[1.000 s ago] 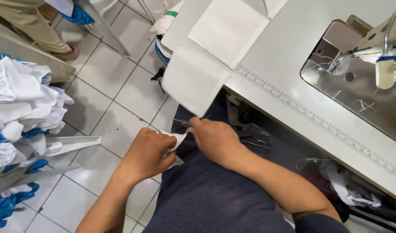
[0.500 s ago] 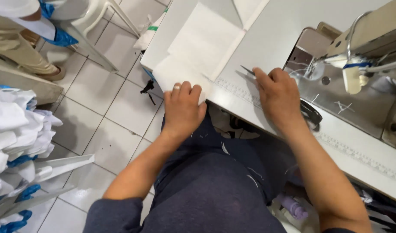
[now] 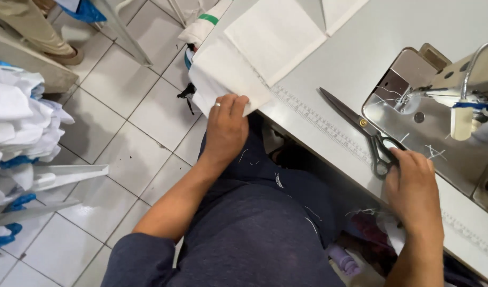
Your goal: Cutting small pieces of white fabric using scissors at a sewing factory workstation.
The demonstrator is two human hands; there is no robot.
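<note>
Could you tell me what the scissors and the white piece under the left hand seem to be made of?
The scissors look like dark metal: thin blades with a dull sheen, a brass-coloured pivot and black handle loops by the right hand. The white piece under the left hand appears to be matte woven fabric, drooping limply over the table edge.

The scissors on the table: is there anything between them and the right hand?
No. The right hand already touches the handles of the scissors, with nothing between. The left hand is apart, gripping a white cloth at the table edge.
</note>
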